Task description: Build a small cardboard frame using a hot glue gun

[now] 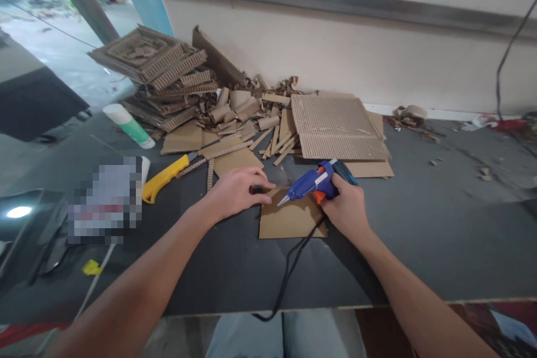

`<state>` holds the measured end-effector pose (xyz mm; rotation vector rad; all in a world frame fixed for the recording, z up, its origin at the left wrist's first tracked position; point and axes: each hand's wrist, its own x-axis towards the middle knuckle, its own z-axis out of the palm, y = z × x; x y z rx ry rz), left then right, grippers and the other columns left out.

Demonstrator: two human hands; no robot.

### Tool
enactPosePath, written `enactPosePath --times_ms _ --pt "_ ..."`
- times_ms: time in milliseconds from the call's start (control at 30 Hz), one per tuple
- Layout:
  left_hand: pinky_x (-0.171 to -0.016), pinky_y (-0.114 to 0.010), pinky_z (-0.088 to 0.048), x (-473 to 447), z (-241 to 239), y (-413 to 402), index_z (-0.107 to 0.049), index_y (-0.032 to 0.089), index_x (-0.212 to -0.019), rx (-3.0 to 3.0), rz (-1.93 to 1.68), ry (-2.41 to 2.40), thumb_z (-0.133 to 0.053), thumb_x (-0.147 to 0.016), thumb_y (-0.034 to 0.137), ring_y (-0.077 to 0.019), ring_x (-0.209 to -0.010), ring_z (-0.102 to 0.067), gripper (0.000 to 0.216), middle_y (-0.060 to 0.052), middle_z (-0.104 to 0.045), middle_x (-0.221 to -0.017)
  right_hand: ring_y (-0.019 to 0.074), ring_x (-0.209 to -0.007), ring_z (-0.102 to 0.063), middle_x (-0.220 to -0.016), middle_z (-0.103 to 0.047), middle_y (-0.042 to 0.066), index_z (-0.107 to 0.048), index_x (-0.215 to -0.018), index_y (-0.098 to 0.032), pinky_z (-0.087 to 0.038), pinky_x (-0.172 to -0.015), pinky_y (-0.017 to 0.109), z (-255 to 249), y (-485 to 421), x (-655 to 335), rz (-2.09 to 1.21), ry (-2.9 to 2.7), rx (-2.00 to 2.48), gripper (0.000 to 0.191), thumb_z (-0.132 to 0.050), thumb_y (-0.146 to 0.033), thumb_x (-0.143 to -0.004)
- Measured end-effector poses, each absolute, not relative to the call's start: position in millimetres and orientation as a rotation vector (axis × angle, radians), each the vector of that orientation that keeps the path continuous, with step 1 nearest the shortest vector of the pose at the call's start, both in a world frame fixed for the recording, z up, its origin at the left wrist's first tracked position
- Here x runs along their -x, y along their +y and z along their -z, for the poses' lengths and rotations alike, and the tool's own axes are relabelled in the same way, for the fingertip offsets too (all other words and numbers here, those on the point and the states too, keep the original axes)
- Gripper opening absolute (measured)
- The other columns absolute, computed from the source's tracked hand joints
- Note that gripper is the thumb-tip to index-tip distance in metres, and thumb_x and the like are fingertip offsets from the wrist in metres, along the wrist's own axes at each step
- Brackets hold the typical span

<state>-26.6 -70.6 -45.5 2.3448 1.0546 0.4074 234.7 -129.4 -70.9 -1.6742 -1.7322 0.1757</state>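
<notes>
Gripping a blue-and-orange plastic glue gun (pixel 310 183), the right hand (pixel 347 207) has it over a flat brown cardboard rectangle (pixel 289 225) on the dark-grey tabletop (pixel 428 235), left hand (pixel 238 193) at its far-left corner, can't tell if pinching.

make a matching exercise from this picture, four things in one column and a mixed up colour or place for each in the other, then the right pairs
Things:
1. glue gun
2. cutter
3. cylindrical tube
4. large cardboard sheet

Colour or place:
A. white and green
B. brown and ridged, beyond the hands
C. held in the right hand
D. yellow handle

Right pairs: 1-C, 2-D, 3-A, 4-B
</notes>
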Motion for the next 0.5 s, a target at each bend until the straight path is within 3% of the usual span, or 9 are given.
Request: enactPosePath --times_ms 500 --pt "-0.064 -0.025 -0.042 24.5 44.4 -71.6 -0.074 0.032 -0.113 -2.339 -0.350 1.096 -0.072 -0.083 0.042 -0.0159 -0.078 -0.064 0.032 0.000 -0.069 -0.110 0.0098 -0.041 -0.032 -0.045 -0.035 -0.008 -0.038 -0.059 -0.025 -0.030 -0.045 0.023 66.1 -130.6 -226.7 -0.128 -1.601 1.743 0.024 -0.059 -0.031 -0.065"
